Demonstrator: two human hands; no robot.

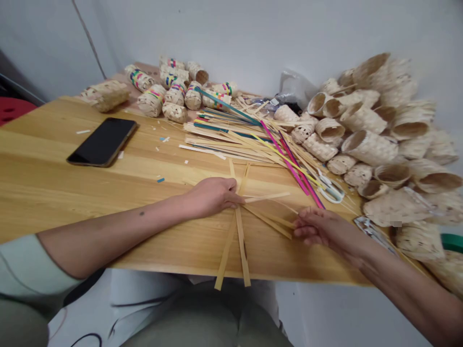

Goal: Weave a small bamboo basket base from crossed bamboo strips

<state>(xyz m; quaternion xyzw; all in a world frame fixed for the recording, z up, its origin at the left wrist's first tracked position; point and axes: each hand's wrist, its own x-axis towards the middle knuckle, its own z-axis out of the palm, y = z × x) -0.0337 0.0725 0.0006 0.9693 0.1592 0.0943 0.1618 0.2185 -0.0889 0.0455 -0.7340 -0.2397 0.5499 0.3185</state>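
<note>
Several pale bamboo strips (229,248) cross one another in a star shape at the front of the table. My left hand (213,196) is closed on the crossing point, thumb and fingers pinching the strips there; the crossing itself is partly hidden. Off to the right, my right hand (313,225) has its fingers closed around the end of a thin strip (285,206) that runs back toward the crossing. Two wider strip ends (273,222) reach close to its fingertips. Two strips hang past the table's front edge.
A phone (103,142) lies at the left. Loose strips (231,137), some coloured, are heaped at the back middle. White-handled scissors (331,188) lie near a large pile of woven bamboo tubes (372,144) on the right. Smaller woven pieces with coloured bands (152,99) stand at the back left.
</note>
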